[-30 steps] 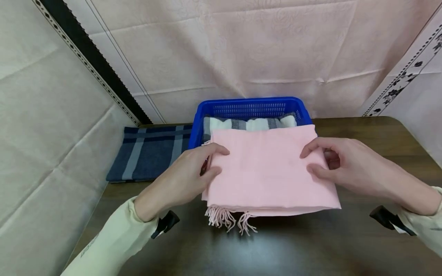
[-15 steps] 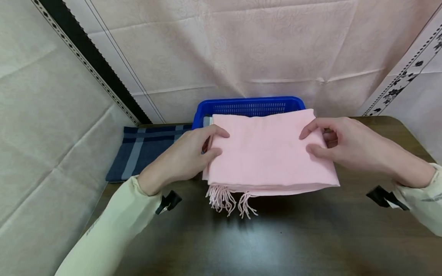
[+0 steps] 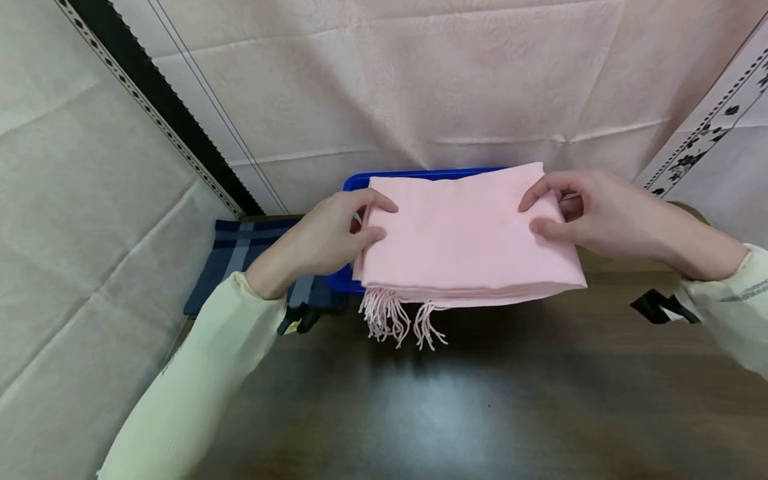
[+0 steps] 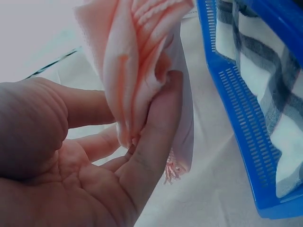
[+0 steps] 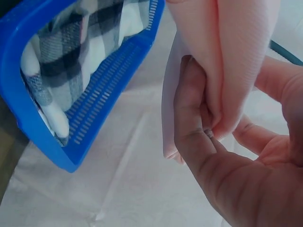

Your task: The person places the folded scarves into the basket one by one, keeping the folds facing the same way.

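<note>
A folded pink scarf with fringe hanging from its front edge is held above a blue basket, covering most of it. The left hand pinches its left side between thumb and fingers; the right hand pinches the right side. In the left wrist view, the left hand grips the bunched pink layers. The right wrist view has the right hand gripping the thick folded edge. A grey, black and white plaid cloth lies inside the basket, apart from the scarf.
A folded dark blue cloth with lighter stripes lies on the wooden table left of the basket, partly behind the left forearm. Pale patterned fabric hangs behind the table, with more fabric at the left.
Both hands have moved away from the body with the pink scarf, from the basket's front part to over it. The plaid cloth is now covered in the head view.
</note>
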`<state>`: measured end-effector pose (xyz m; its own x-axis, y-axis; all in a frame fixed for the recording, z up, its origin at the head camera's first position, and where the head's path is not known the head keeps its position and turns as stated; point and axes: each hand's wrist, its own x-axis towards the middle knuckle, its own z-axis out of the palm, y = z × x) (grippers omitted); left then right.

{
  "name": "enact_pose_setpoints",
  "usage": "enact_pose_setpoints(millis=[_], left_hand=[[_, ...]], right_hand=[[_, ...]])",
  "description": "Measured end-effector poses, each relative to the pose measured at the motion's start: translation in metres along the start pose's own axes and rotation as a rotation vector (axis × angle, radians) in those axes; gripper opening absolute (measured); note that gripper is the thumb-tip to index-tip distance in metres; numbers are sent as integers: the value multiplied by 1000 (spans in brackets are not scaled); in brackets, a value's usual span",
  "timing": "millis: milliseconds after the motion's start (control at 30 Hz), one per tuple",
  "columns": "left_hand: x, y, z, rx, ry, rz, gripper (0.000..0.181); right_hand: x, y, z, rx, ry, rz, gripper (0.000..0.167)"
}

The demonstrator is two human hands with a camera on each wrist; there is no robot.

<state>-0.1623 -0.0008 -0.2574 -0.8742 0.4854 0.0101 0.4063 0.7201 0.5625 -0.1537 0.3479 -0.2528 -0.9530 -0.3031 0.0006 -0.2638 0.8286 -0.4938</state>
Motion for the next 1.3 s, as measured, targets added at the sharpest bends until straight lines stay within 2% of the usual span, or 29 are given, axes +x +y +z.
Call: enact_pose_setpoints(millis=[267, 533, 767, 1067, 1300], left_hand=[[20, -2, -11, 1, 31, 20, 34], [34, -3, -20, -43, 34, 1, 35], [51, -3, -29, -62, 78, -22, 35], [79, -8, -36, -99, 125, -41, 35], [90, -14, -35, -105, 162, -50, 35]], right_hand=[[17, 2, -9, 20, -4, -8, 28], [33, 0, -18, 5, 6, -5, 28], [55, 4, -27, 4, 28, 8, 33], [77, 3, -34, 4, 64, 49, 36], [89, 6, -35, 29, 77, 36, 35]])
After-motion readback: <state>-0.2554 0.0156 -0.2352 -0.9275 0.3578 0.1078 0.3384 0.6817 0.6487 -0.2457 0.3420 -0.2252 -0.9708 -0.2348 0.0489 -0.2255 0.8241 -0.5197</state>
